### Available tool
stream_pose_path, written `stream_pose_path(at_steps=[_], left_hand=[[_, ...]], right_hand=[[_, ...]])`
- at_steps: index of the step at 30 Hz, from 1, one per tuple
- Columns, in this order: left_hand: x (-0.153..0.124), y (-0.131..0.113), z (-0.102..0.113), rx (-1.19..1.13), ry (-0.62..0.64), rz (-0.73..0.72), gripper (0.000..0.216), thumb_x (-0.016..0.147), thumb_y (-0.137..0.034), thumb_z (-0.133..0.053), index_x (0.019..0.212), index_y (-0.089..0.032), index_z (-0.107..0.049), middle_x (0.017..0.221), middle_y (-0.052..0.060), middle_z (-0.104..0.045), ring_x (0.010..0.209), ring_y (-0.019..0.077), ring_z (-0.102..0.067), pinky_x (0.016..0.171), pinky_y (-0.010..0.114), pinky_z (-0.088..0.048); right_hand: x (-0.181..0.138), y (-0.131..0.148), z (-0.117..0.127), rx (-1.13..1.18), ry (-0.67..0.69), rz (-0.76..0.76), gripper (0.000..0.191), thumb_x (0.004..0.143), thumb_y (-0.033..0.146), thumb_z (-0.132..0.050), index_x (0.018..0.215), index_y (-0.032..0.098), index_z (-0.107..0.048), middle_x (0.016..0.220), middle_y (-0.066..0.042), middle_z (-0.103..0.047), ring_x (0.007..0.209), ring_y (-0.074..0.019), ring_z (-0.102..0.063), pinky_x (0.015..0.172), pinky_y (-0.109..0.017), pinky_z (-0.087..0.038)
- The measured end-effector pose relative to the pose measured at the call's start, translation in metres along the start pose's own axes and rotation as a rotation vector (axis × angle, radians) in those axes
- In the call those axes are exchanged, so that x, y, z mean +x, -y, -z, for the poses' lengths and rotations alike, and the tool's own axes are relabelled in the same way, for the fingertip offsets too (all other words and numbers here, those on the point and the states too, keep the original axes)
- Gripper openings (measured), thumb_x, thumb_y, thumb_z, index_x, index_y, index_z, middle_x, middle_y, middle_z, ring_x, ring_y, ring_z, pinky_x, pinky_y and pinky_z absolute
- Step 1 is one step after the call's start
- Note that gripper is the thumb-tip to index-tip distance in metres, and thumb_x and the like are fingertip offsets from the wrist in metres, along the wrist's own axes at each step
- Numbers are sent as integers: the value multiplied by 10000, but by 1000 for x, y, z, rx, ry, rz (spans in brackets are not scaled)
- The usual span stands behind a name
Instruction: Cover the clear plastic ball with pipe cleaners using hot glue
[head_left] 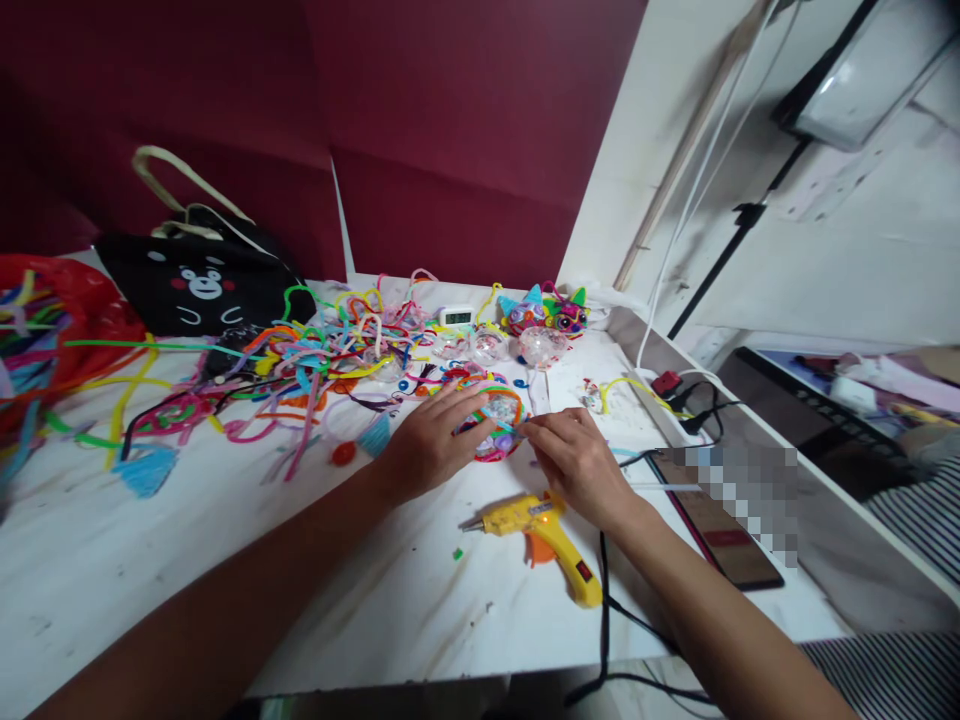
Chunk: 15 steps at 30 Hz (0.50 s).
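A round craft piece (496, 418) covered in colourful pipe cleaners rests on the white table. My left hand (442, 432) curves over its left side and holds it, the fingers spread across the top. At its right edge my right hand (574, 455) is closed in a pinch, thumb and fingers together. A light-blue pipe cleaner end seems to be in that pinch, mostly covered by the fingertips. Just below the hands lies a yellow glue gun (540, 530) with an orange trigger, its nozzle pointing left and a small light glowing.
A heap of pipe cleaners (322, 350) spreads to the left, by a black bag (206, 280) and a red plastic bag (90, 310). Behind stand decorated cat-eared balls (525, 312) and a digital timer (455, 317). A black cable (604, 600) and a tablet (724, 530) lie at right.
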<state>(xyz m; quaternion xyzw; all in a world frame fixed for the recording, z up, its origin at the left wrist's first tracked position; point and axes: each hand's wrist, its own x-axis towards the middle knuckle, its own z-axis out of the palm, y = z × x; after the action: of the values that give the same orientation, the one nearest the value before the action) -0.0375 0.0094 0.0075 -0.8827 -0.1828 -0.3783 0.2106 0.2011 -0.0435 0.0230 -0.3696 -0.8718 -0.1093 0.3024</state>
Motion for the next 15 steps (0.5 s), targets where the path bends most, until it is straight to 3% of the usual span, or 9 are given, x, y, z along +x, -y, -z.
stream_pose_path(at_steps=[8, 11, 15], left_hand=[[-6, 2, -2, -81, 2, 57, 304, 880, -110, -545, 1151, -204, -646, 1276, 148, -636, 1292, 273, -550, 1074, 501, -472], [-7, 3, -1, -79, -18, 57, 307, 873, -93, -538, 1148, -175, -645, 1259, 167, -640, 1278, 276, -560, 1069, 502, -477], [-10, 4, -1, -96, 4, 106, 314, 878, -98, -525, 1161, -173, -640, 1282, 162, -622, 1299, 273, -538, 1082, 505, -466]], right_hand=[[-9, 18, 26, -78, 94, -48, 180, 955, 145, -488, 1042, 159, -646, 974, -105, -694, 894, -217, -630, 771, -350, -420], [-28, 34, 36, -80, 243, -147, 176, 963, 206, -485, 935, 171, -655, 852, -79, -673, 767, -203, -629, 710, -326, -433], [-50, 50, 41, -35, 525, -400, 144, 909, 295, -572, 968, 178, -632, 882, -80, -696, 737, -222, -671, 624, -305, -426]])
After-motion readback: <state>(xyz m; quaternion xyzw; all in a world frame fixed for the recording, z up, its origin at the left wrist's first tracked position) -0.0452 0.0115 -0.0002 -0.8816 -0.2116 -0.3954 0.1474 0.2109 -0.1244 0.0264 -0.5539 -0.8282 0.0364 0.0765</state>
